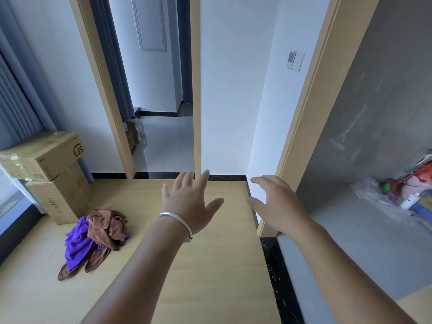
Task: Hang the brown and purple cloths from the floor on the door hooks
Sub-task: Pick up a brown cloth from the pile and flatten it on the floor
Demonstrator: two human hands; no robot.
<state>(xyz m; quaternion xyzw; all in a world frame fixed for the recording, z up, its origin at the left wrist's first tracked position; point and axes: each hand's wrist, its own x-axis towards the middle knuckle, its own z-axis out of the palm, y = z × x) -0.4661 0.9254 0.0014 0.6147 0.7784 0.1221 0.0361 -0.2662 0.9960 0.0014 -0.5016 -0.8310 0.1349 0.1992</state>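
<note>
A brown cloth [107,226] and a purple cloth [77,245] lie crumpled together in one heap on the wooden floor at the lower left. My left hand [190,203], with a silver bangle on the wrist, is stretched out in front of me with its fingers spread and nothing in it, well to the right of the heap. My right hand [275,204] is also held out, fingers apart and empty, near the corner of the wall. No door hooks show in this view.
Two stacked cardboard boxes [50,174] stand just behind the cloths by the curtain [21,90]. An open doorway [159,113] leads to a tiled room ahead. On the right a second doorway opens onto a grey floor with clutter and a white bottle [409,199].
</note>
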